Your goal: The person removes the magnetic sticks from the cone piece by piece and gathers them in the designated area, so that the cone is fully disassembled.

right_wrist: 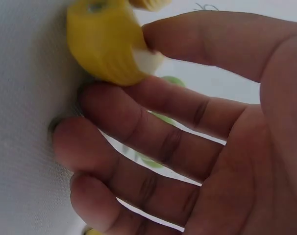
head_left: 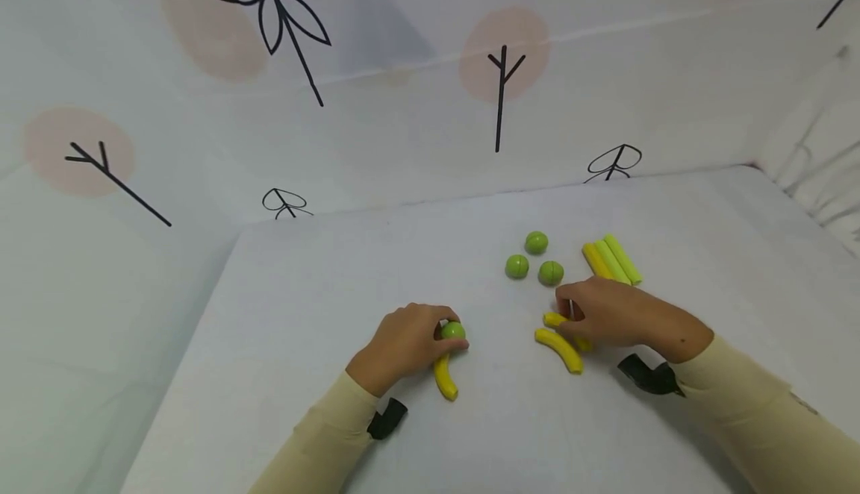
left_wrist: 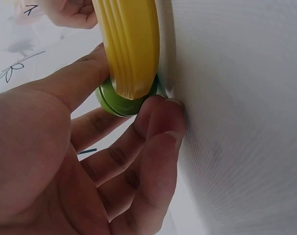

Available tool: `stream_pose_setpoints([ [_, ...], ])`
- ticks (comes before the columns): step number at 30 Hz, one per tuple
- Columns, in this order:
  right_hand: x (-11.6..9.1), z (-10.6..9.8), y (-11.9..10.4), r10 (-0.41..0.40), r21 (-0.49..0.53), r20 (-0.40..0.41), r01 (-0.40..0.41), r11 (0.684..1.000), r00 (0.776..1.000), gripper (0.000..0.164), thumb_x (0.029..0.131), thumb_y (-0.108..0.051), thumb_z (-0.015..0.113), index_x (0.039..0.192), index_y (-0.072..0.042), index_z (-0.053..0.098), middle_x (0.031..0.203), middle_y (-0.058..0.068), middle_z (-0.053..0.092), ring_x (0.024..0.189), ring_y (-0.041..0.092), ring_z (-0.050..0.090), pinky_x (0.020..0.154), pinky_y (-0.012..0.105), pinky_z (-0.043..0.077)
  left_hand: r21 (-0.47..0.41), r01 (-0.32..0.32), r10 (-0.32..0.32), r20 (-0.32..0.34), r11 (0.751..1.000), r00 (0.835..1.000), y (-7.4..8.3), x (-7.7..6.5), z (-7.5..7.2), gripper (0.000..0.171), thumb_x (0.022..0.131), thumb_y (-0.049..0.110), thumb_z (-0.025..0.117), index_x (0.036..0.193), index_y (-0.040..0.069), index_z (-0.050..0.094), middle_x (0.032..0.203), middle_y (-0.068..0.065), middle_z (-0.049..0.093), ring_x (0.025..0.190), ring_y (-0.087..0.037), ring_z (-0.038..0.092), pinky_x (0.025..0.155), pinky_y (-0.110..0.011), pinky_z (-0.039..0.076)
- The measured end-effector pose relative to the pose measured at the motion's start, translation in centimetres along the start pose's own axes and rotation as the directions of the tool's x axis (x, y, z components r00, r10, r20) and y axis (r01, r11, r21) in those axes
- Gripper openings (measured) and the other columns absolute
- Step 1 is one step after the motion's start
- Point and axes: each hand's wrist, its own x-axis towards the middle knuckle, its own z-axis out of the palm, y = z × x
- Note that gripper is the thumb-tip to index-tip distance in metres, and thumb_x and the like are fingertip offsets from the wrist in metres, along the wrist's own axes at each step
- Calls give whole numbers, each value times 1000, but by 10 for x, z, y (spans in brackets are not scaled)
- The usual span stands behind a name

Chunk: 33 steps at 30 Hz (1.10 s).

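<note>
On the left, my left hand (head_left: 403,341) holds a green ball (head_left: 454,331) between thumb and fingers, low over the white tabletop. A curved yellow toy banana (head_left: 445,378) lies just on the near side of that ball; in the left wrist view the banana (left_wrist: 131,44) overlaps the ball (left_wrist: 109,100). My right hand (head_left: 605,313) pinches another toy banana (right_wrist: 102,44) between thumb and fingertips, partly hidden by the hand in the head view. Close beside it, a further toy banana (head_left: 560,351) rests on the table.
Beyond the right hand sit three more green balls (head_left: 536,242) in a loose cluster. To their right, a yellow stick (head_left: 596,261) and two light green sticks (head_left: 622,259) lie side by side. A patterned white cloth wall (head_left: 403,143) rises behind the white table (head_left: 322,277).
</note>
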Motion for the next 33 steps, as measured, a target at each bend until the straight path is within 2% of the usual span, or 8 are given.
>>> stream_pose_setpoints([
  [8,0,-2,3,-34,-32,-25,33,999,999,19,93,-34,69,85,-18,62,73,-6,60,63,10,52,57,27,44,-8,1,-1,-3,1000,1000,0,0,-2,35,87,45,76,111,20,73,73,10,59,63,-6,52,57,-22,41],
  [16,0,1,1,2,-17,-18,-2,1000,1000,17,92,-33,70,87,-19,63,69,-4,58,61,12,50,55,28,42,0,-5,5,0,1000,1000,-1,1,-1,36,87,46,75,112,20,72,73,10,59,64,-5,52,57,-22,41],
  [22,0,0,0,11,-19,-44,-11,1000,999,17,93,-34,68,87,-20,62,66,-4,56,58,12,49,53,28,41,15,-16,16,-11,1000,1000,-2,0,-1,37,88,47,73,111,19,71,74,10,59,64,-5,52,57,-22,42],
  [28,1,2,-3,-23,-2,-128,23,1000,991,15,95,-28,64,85,-18,60,63,-4,52,56,11,46,51,26,40,22,-36,36,-4,999,999,-3,-2,0,40,89,49,71,113,17,69,76,10,57,65,-7,51,58,-22,42],
  [33,2,3,-10,-63,-3,-208,64,998,976,16,97,-23,63,83,-16,58,63,-4,50,57,10,45,52,24,39,46,-60,59,18,997,998,-5,-4,-4,61,85,56,73,131,19,59,74,12,57,65,-6,53,59,-23,43],
])
